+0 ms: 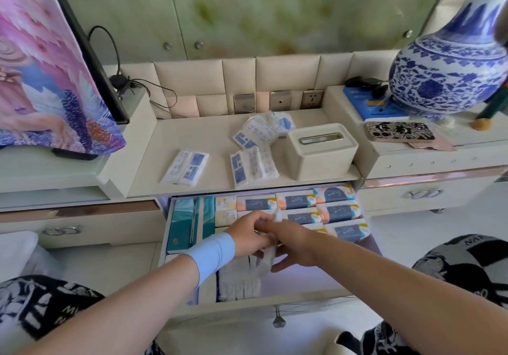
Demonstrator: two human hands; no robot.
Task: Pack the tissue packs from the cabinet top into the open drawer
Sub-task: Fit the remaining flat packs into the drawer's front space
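Tissue pack (pixel 265 260), blurred, is over the open drawer (pixel 302 280), its long axis running near to far, gripped by left hand (pixel 247 233) and right hand (pixel 291 242); other packs (pixel 184 167) lie on the cabinet top (pixel 214 134).

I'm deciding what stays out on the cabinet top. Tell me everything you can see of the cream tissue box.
The cream tissue box is a rectangular holder with rounded corners. It looks like smooth plastic and has a fitted lid with a narrow metal-rimmed slot; no tissue sticks out. It stands upright at the right end of the cabinet top, near the front edge above the open drawer. A tissue pack lies by its back left corner; contact is unclear.
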